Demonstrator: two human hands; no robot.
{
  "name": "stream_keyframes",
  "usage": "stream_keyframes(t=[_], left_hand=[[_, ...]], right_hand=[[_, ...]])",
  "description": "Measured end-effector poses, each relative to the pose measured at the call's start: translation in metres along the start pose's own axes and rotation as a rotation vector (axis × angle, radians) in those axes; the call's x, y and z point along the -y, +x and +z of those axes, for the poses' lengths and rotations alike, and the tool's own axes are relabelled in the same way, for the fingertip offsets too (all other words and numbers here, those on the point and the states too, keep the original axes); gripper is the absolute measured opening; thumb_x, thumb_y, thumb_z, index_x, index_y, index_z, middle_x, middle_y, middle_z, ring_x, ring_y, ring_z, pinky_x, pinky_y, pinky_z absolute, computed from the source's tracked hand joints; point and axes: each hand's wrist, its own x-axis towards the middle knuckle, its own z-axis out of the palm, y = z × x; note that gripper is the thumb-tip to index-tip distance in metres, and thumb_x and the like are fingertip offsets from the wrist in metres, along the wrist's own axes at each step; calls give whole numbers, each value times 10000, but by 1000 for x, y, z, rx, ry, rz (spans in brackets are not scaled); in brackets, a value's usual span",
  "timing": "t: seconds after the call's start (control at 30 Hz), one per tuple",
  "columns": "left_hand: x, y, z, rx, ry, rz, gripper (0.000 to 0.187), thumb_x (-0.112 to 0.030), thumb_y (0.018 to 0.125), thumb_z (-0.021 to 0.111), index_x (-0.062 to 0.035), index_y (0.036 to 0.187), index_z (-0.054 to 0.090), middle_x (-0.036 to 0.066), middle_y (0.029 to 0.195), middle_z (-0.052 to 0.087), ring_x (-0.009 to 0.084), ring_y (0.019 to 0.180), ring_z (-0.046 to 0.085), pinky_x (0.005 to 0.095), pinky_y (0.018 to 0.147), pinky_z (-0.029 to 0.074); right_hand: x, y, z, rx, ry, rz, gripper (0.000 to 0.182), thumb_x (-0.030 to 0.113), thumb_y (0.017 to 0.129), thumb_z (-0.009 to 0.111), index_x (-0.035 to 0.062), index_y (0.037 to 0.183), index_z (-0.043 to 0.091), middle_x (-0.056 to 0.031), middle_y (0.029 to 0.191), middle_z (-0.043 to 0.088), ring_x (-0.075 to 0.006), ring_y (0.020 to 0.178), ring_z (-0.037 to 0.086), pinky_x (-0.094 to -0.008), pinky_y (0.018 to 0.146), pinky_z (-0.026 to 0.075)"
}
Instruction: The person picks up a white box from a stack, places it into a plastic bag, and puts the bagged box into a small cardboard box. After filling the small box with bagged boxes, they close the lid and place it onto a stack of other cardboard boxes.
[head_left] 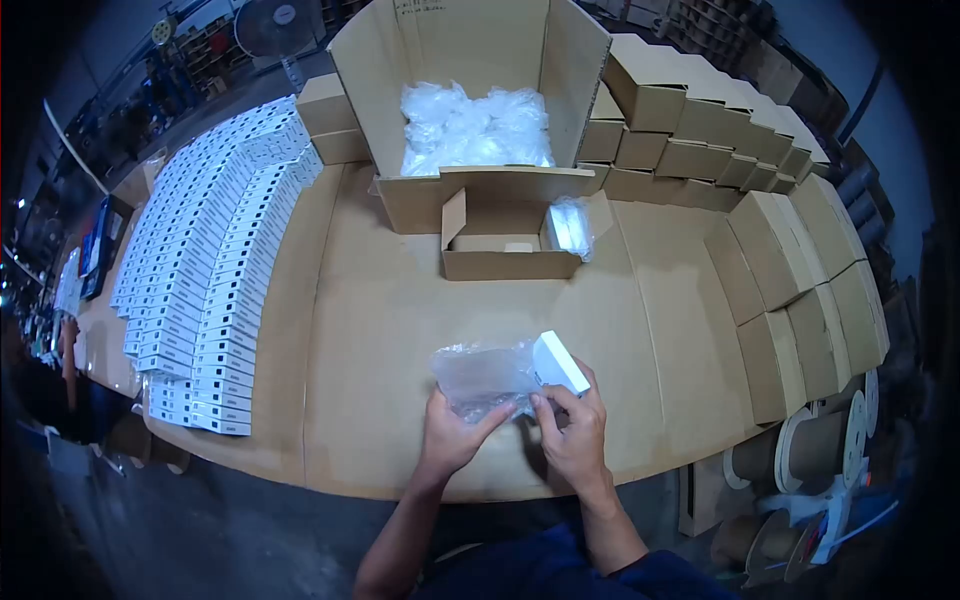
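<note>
My left hand (456, 436) pinches the lower edge of a clear plastic bag (484, 372), thumb pointing right. My right hand (577, 440) is closed around a small white box (558, 362), with its thumb and fingers at the box's lower end. The box stands tilted at the bag's right side, its lower left part overlapping the bag's edge. Beyond my hands sits an open brown carton (512, 266), with a wrapped white box (570, 229) upright in its right end.
A large open carton (408, 206) full of clear plastic bags (478, 130) stands at the back. White boxes (205, 270) are stacked in rows on the left. Brown cartons (790, 250) are piled along the right and back right. At far left, a person's arm (70, 350) shows.
</note>
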Motion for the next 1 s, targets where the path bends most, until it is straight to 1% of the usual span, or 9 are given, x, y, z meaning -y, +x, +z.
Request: stream_keyframes(t=[0.17,0.2,0.23,0.3,0.4,0.53,0.67,0.8,1.0], left_hand=[[-3,-4,-5,-9,82,81,503,-96,809,881,30,1224,627,110,1078,743,181,1012,714,335,919,563],[-4,-6,-8,4,141,85,505,-98,809,879,29,1227,626,116,1073,743,181,1014,716,335,914,564],[-5,-8,-10,11,188,108,507,-103,805,881,27,1225,628,122,1070,745,185,1012,720,337,908,568],[-7,-9,-11,32,282,157,511,-115,798,884,24,1220,632,136,1066,748,194,1008,729,341,895,576],[-7,-10,-13,83,394,160,533,-133,785,895,22,1223,634,151,1077,750,218,1021,738,356,896,584],[-10,-11,-10,102,409,124,538,-174,797,891,26,1225,635,176,1089,754,255,1034,749,384,911,589],[-10,-11,-10,104,474,108,562,-215,810,882,31,1242,620,206,1092,752,302,1044,750,405,914,590],[-14,-8,-9,125,554,114,633,-232,814,877,24,1304,569,225,1093,746,344,1059,742,430,910,592],[-14,-3,-13,119,528,98,682,-224,821,868,12,1362,526,224,1106,742,341,1076,738,434,914,589]], right_hand=[[-14,9,-18,53,173,27,170,-40,894,668,-2,1036,753,-235,1292,607,-312,1143,638,-353,980,507],[-15,12,-26,35,162,33,291,-44,933,632,9,1214,691,-218,1313,593,-273,1162,613,-330,1016,480],[-13,16,-27,-65,268,9,317,-40,940,636,14,1252,654,-207,1311,586,-260,1152,610,-331,1009,484],[-4,36,-34,-274,476,-43,384,-31,953,643,26,1328,582,-185,1308,573,-233,1132,606,-333,996,490],[-1,60,-48,-146,446,-306,425,-33,956,656,48,1347,509,-163,1284,552,-193,1085,602,-315,942,511],[8,77,-53,157,500,-336,244,-84,921,651,13,1144,628,-153,1209,591,-159,900,630,-270,783,540],[24,89,-50,331,354,-346,228,-143,839,601,0,974,716,-149,1095,632,-183,896,653,-273,748,528],[25,97,-40,389,309,-369,256,-107,817,579,4,991,730,-143,1054,646,-244,932,659,-344,805,523],[23,99,-18,419,298,-285,241,-69,858,571,7,1013,739,-132,1029,661,-257,953,657,-353,852,523]])
